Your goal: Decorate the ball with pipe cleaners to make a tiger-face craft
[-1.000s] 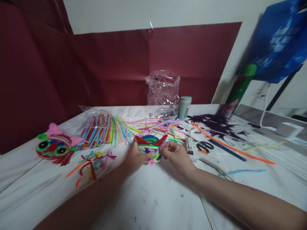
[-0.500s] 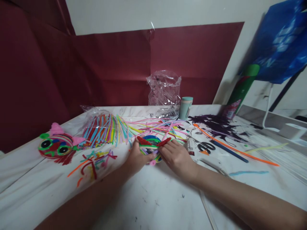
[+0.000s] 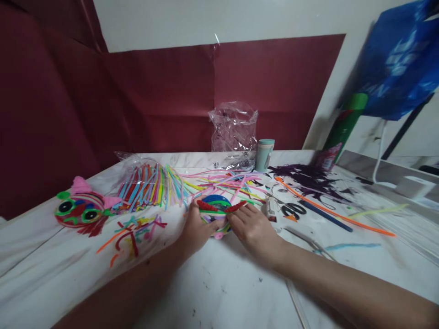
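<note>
The round, multicoloured pipe-cleaner disc (image 3: pixel 215 211) sat between both hands: left hand (image 3: pixel 197 226) fingers gripped its left edge, right hand (image 3: pixel 252 226) fingers pinched its red right tip.

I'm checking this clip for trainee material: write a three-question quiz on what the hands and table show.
1. True or false: both hands hold the coiled pipe-cleaner piece.
2. What lies on the table nearest the right hand? A) scissors B) a hammer C) a book
3. Fill in: the finished big-eyed pipe-cleaner face lies on the side of the ____ hand.

Key
1. True: the left hand and the right hand grip it from either side.
2. A
3. left
</note>
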`<state>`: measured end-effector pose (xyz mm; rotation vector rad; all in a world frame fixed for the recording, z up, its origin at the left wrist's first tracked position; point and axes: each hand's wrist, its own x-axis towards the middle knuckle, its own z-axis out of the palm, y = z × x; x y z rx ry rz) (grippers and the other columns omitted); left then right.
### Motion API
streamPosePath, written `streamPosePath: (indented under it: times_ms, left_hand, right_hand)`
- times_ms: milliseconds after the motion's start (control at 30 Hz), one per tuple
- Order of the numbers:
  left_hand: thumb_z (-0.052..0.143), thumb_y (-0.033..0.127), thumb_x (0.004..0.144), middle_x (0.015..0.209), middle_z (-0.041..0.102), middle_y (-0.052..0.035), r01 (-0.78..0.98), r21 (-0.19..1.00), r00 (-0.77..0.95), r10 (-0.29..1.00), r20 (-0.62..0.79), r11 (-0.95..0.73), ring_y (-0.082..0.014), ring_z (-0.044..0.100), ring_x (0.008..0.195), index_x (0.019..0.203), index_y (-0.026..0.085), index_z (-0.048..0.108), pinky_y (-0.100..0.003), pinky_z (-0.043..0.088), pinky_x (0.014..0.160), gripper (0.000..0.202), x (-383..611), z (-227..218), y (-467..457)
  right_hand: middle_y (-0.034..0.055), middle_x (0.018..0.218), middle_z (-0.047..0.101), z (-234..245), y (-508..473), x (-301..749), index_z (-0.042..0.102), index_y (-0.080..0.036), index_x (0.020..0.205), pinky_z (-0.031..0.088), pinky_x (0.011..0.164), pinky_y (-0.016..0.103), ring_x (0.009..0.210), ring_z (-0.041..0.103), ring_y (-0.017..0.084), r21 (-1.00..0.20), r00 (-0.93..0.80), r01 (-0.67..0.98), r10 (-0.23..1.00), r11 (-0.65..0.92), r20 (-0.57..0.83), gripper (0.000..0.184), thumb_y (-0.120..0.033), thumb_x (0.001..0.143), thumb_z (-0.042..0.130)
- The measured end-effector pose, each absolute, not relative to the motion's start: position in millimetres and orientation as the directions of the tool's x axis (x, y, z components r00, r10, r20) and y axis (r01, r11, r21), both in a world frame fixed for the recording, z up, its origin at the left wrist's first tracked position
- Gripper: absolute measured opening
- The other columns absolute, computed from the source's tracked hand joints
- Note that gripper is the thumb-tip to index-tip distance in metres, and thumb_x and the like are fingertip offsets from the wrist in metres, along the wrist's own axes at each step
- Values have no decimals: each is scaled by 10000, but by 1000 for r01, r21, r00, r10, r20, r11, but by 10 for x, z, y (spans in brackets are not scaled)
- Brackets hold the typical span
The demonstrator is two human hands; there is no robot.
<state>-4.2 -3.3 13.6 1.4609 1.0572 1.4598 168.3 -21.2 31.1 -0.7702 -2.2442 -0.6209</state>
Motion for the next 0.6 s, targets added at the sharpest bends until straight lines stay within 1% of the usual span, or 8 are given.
streamPosePath:
  times_ms: [67, 133, 167, 200, 233, 300, 467, 600]
  left_hand:
    - [821, 244, 537, 1131, 622, -95, -35, 959, 12, 959, 282, -282, -257, 607, 1059, 1184, 187, 452, -412, 482, 937, 747, -39, 170, -31]
    - [832, 240, 516, 1146, 622, -100, -73, 968, 32, 970, 243, -240, -255, 610, 1058, 1184, 194, 446, -398, 501, 912, 773, -42, 204, -27]
    - [839, 233, 501, 1159, 617, -103, -81, 970, 34, 972, 231, -228, -255, 606, 1067, 1180, 196, 448, -392, 503, 911, 785, -44, 216, -26]
    - [845, 224, 486, 1169, 613, -105, -84, 972, 32, 974, 223, -219, -255, 602, 1075, 1175, 196, 451, -388, 500, 915, 793, -47, 224, -24]
    - [846, 219, 480, 1178, 609, -106, -84, 973, 30, 975, 218, -215, -254, 597, 1082, 1172, 196, 454, -385, 494, 922, 795, -50, 227, -21]
    - [840, 225, 490, 1175, 607, -102, -80, 973, 32, 975, 218, -215, -250, 593, 1081, 1165, 196, 456, -384, 489, 924, 777, -55, 218, -17]
    - [829, 233, 510, 1109, 607, -81, -14, 968, 42, 967, 250, -250, -240, 606, 1015, 1186, 192, 435, -380, 498, 893, 783, -68, 169, -18]
    - [822, 210, 518, 1083, 609, -72, 16, 967, 75, 965, 251, -253, -236, 619, 973, 1189, 191, 418, -374, 508, 859, 784, -66, 155, -31]
  right_hand:
    - [64, 709, 668, 250, -206, 1706, 617, -154, 832, 444, 619, 295, 644, 588, 185, -57, -455, 670, 470, 740, 756, 168, -126, 903, 467]
    - [48, 746, 688, 195, -206, 1737, 612, -170, 887, 480, 609, 264, 654, 625, 166, -333, -309, 618, 610, 712, 730, 105, -154, 888, 508]
    - [40, 748, 691, 176, -208, 1750, 610, -179, 881, 491, 602, 256, 648, 634, 160, -428, -259, 588, 661, 687, 704, 89, -162, 879, 523]
    - [35, 748, 693, 165, -211, 1761, 608, -186, 865, 499, 601, 254, 645, 640, 158, -491, -229, 564, 696, 665, 680, 79, -169, 872, 532]
    - [34, 750, 694, 160, -214, 1767, 608, -191, 853, 505, 605, 257, 650, 645, 161, -525, -208, 548, 714, 651, 668, 75, -174, 868, 537]
    - [40, 761, 693, 167, -219, 1763, 611, -195, 853, 510, 619, 270, 673, 648, 172, -527, -202, 534, 705, 661, 680, 74, -181, 869, 540]
    - [46, 743, 659, 194, -212, 1693, 595, -190, 831, 492, 632, 281, 687, 620, 177, -393, -282, 505, 577, 768, 766, 85, -158, 882, 535]
    - [43, 722, 631, 202, -202, 1677, 565, -190, 773, 473, 606, 266, 667, 588, 166, -348, -306, 505, 541, 790, 783, 133, -137, 886, 520]
